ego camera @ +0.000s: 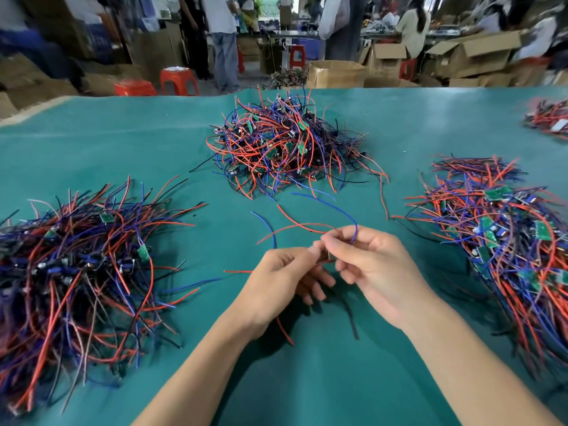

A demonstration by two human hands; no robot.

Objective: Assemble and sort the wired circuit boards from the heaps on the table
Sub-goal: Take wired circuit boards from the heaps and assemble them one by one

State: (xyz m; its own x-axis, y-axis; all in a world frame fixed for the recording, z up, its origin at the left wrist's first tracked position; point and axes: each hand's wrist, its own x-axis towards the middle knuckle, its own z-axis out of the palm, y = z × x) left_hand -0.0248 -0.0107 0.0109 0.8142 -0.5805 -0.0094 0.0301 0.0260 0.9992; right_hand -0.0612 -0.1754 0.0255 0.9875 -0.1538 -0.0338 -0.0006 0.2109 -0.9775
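My left hand [285, 272] and right hand [368, 265] pinch one small wired board [330, 256]. Big heaps [285, 146] wait, so lots is left.

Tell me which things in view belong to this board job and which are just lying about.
Job:
- left hand and right hand, together pinching a small wired piece
- left heap, centre heap, right heap of wired boards
- green table

Lying about:
- small heap at the far right edge
- red stools
- cardboard boxes
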